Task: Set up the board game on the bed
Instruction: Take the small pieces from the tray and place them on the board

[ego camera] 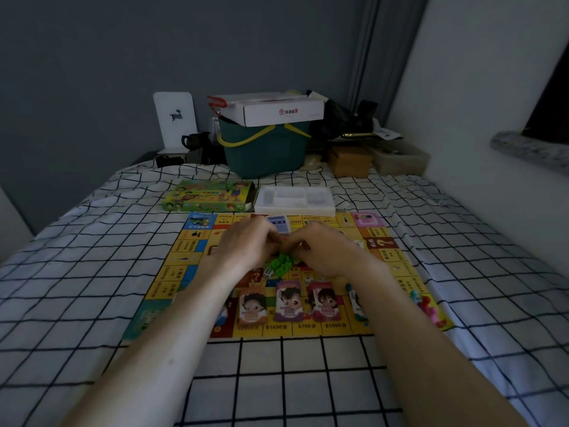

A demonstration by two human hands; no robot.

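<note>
A yellow game board [184, 260] lies flat on the checked bed sheet [308, 380]. Both my hands hover over its middle, fingertips close together. My left hand [246, 245] and my right hand [323, 248] seem to pinch something small and reddish between them; it is mostly hidden. Just below the hands sits a pile of green plastic houses [281, 265]. Three stacks of play money [291, 300] with cartoon faces lie along the board's near edge. A blue card deck [281, 224] rests beyond the hands. White dice [268, 272] lie by the houses.
The green game box [209, 195] and its white plastic insert tray [294, 200] lie past the board. A teal basket [264, 149] carrying a white carton stands at the bed's head among clutter. Coloured pawns [426, 303] sit at the board's right corner. A wall runs along the right.
</note>
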